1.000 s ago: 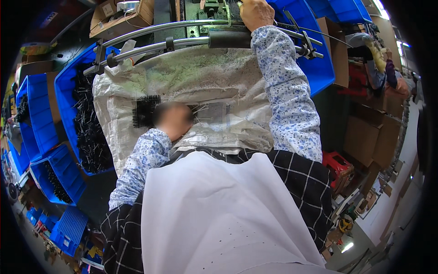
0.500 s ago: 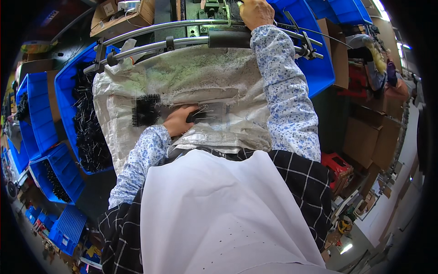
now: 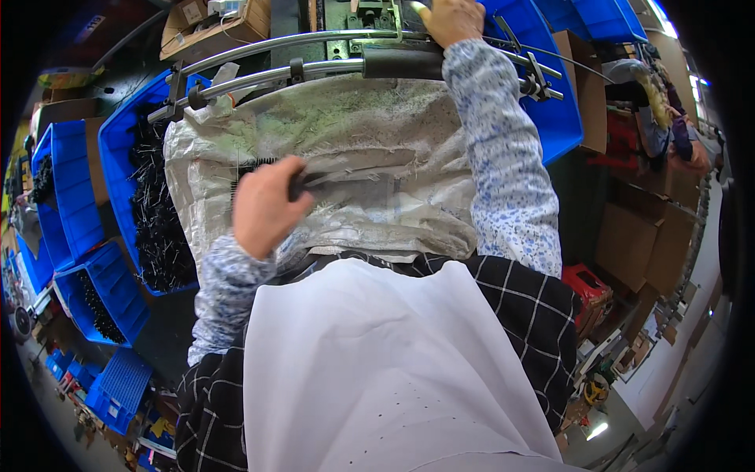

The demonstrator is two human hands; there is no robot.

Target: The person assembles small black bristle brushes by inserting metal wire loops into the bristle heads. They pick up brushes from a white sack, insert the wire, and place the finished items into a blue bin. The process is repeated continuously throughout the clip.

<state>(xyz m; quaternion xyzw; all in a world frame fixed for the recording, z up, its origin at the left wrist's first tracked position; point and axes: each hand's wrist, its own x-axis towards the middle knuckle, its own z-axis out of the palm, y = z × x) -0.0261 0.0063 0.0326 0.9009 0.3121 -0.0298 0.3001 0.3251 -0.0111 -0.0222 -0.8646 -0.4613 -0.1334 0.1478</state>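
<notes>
My left hand [image 3: 271, 206] is raised over the pale woven sack on my lap, blurred by motion. Between its thumb and fingers is a dark thing, apparently the small black wire brushes [image 3: 296, 186]. Other black bristles [image 3: 255, 165] lie on the sack [image 3: 370, 126], mostly hidden behind that hand. At the top edge, my right hand [image 3: 454, 22] is beside the metal machine [image 3: 363, 20], just above a black-padded rail. Its thumb stands out to the left, apart from the fingers. The frame's edge cuts off part of this hand, and nothing shows in it.
Two curved metal rails [image 3: 259, 77] cross in front of the machine. On the left stands a blue bin [image 3: 118, 141] heaped with black wire brushes, with smaller blue bins beyond. Another blue bin [image 3: 562, 118] and cardboard boxes [image 3: 625, 236] are at right. Another person [image 3: 657, 110] sits far right.
My left hand has lifted and moved left, over the brushes on the sack. My right hand has shifted slightly right, its thumb now apart from the fingers.
</notes>
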